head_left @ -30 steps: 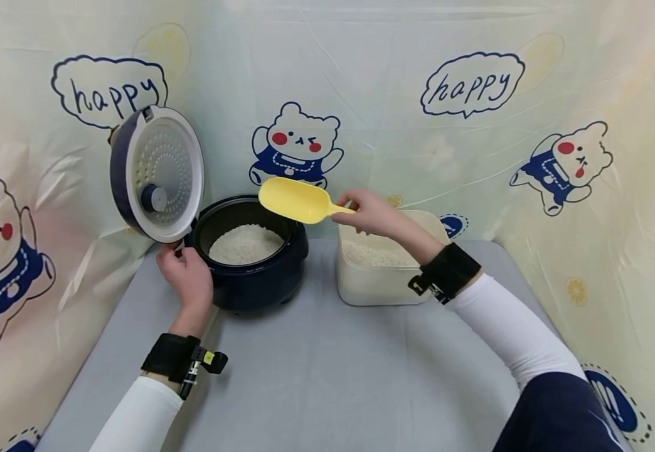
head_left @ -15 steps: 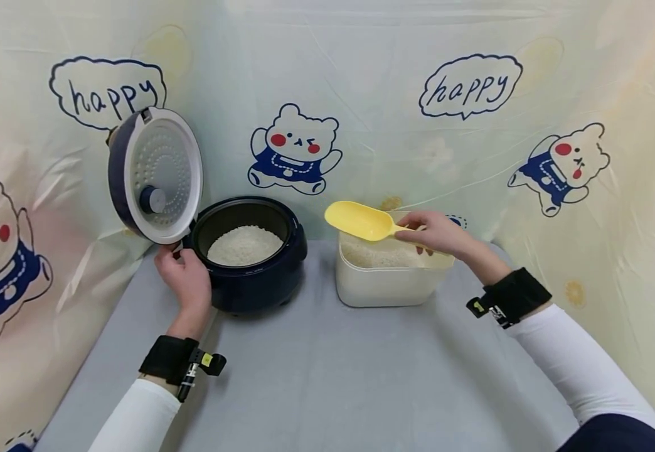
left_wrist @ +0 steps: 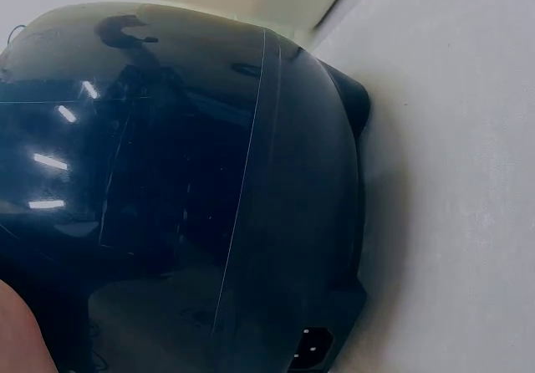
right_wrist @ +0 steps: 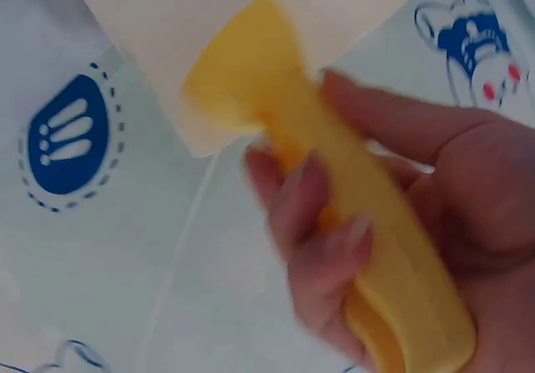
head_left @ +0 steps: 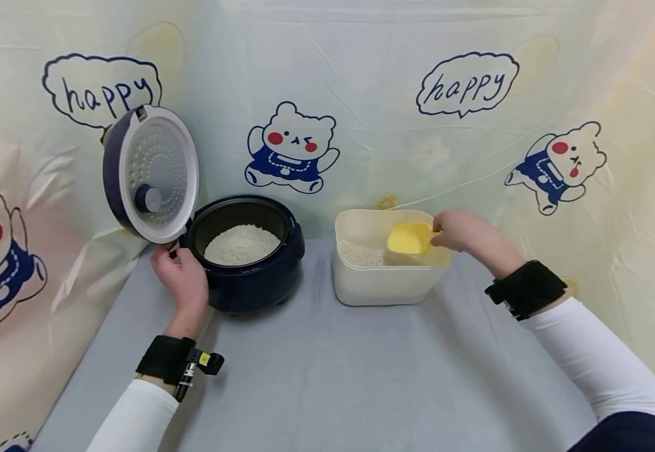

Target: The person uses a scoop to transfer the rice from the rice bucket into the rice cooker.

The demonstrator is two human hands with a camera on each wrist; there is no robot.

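My right hand (head_left: 465, 232) grips the handle of a yellow scoop (head_left: 409, 238); in the right wrist view its fingers curl round the yellow handle (right_wrist: 384, 247). The scoop's bowl dips inside a cream rice bin (head_left: 381, 285), over pale rice grains (head_left: 361, 254). To the left stands a dark blue rice cooker (head_left: 254, 285) with a mound of white rice (head_left: 243, 245) in its pot. Its lid (head_left: 160, 172) is raised. My left hand (head_left: 183, 279) holds the cooker at the hinge below the lid, thumb and finger bent there; the fingertips are partly hidden.
A grey cloth (head_left: 327, 376) covers the table. Behind it hangs a pale curtain (head_left: 372, 75) printed with bears and "happy" bubbles. The cooker's power socket (left_wrist: 312, 348) shows in the left wrist view, low on its side.
My right hand has carried the yellow scoop rightward from beside the cooker's pot and lowered it into the rice bin. The left hand stays at the cooker's hinge.
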